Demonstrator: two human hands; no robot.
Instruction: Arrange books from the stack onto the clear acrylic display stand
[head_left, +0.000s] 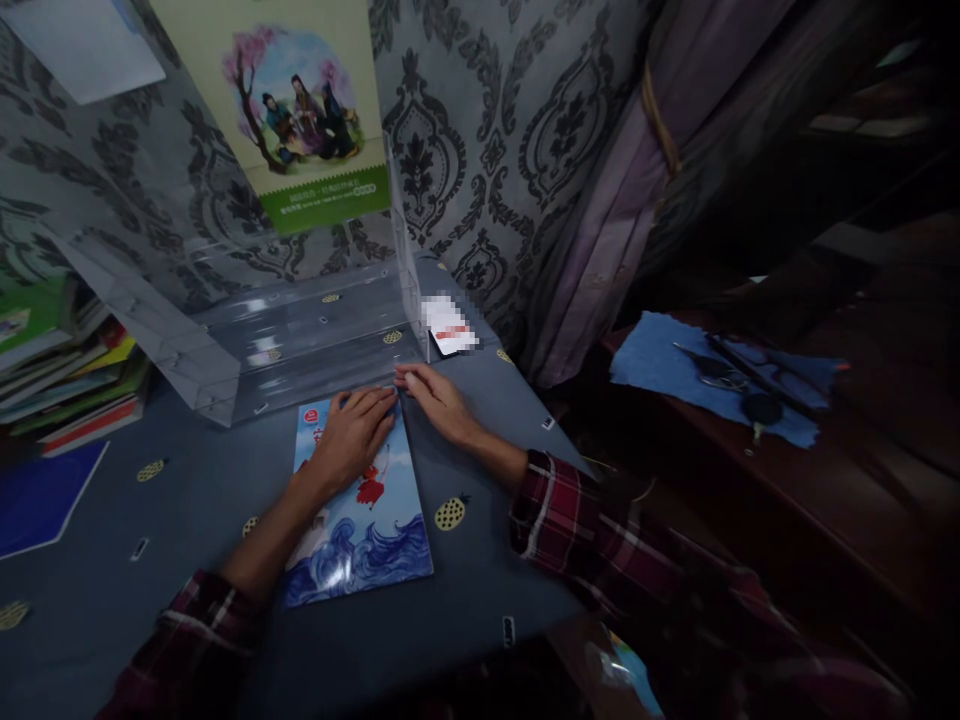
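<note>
A thin picture book (pixel 397 540) with a blue cover, painted waves and a small red figure lies flat on the tablecloth. My left hand (pixel 356 430) rests palm down across its upper part, fingers stretched out and covering some of the cover. At the book's top right corner, my right hand (pixel 435 400) has its thumb and fingers drawn together on the edge, close to the left fingertips. Just beyond the book stands a clear plastic stand (pixel 300 330) with upright side panels.
Several stacked books (pixel 82 370) sit at the left, with a dark blue booklet (pixel 49 495) nearer. A white card (pixel 450 325) lies beside the stand. Behind hangs a green and cream poster (pixel 307 120). On a brown surface at right, a blue cloth (pixel 652 360) carries glasses and keys.
</note>
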